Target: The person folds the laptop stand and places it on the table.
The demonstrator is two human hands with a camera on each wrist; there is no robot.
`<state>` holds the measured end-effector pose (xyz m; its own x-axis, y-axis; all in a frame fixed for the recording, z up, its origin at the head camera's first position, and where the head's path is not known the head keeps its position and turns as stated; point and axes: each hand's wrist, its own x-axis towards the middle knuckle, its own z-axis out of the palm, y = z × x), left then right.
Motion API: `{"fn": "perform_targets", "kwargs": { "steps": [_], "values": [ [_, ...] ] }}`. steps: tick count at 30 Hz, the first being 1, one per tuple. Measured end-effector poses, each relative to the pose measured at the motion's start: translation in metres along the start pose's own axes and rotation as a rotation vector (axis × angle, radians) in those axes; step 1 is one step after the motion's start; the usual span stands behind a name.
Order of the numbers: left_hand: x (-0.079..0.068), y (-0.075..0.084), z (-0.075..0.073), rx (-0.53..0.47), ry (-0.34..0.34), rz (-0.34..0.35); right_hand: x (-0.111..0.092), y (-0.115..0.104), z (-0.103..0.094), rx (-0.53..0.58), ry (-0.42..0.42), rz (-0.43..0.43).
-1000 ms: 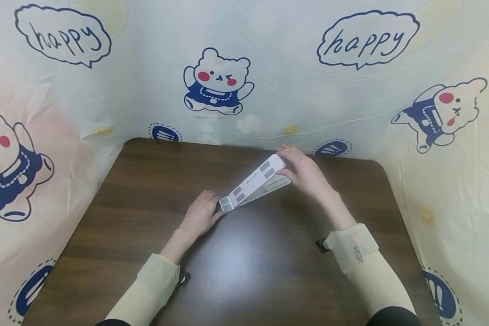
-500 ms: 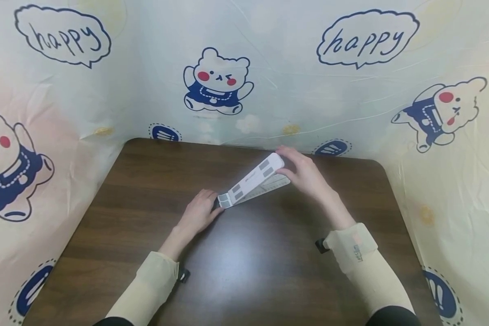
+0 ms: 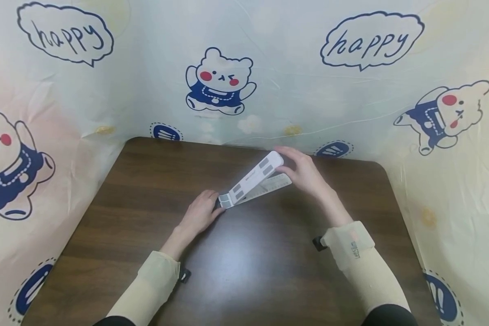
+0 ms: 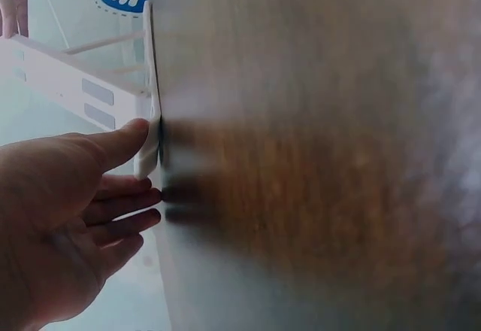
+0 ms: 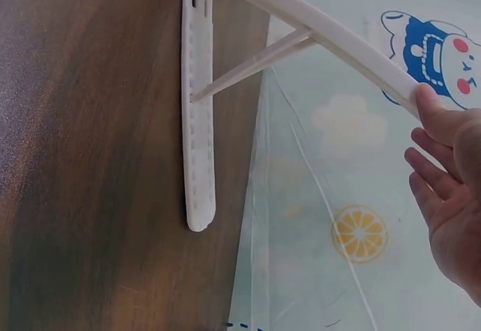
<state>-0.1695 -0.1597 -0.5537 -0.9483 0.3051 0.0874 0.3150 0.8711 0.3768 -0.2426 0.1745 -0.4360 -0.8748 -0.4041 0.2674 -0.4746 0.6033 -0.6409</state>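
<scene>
A white folding laptop stand (image 3: 253, 177) with grey pads is spread into a wedge near the middle of the table. Its lower bar (image 5: 200, 135) lies along the wood, while the upper bar (image 5: 353, 45) slants up from the hinge end. A thin strut (image 5: 252, 66) joins the two bars. My left hand (image 3: 199, 211) holds the hinge end, thumb on the near side and fingers on the far side. At the raised end, my right hand (image 3: 307, 174) pinches the tip of the upper bar between thumb and fingers.
The brown wooden table (image 3: 244, 267) has rounded far corners. A printed cloth (image 3: 293, 90) with bears and "happy" bubbles stands right behind it and along both sides.
The stand's upper bar has risen slightly with my right hand, so the gap above the lower bar is wider. My left hand stays at the hinge end, shifted very slightly.
</scene>
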Motion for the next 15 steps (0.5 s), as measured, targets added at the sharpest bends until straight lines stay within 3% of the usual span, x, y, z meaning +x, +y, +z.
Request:
{"fn": "perform_targets", "kwargs": {
  "steps": [3,8,12,15],
  "values": [
    [0.004,-0.003,-0.001,-0.008,0.001,0.020,-0.002,0.000,0.000,0.000,0.005,0.011],
    [0.015,-0.008,-0.010,-0.021,-0.058,0.007,-0.004,-0.002,0.000,0.015,0.023,0.005],
    [0.022,-0.023,0.001,-0.027,-0.074,-0.002,-0.002,-0.001,0.000,0.025,0.020,0.010],
    [0.028,-0.042,0.022,-0.028,-0.061,0.004,0.001,0.001,-0.001,0.029,0.009,0.015]
  ]
}}
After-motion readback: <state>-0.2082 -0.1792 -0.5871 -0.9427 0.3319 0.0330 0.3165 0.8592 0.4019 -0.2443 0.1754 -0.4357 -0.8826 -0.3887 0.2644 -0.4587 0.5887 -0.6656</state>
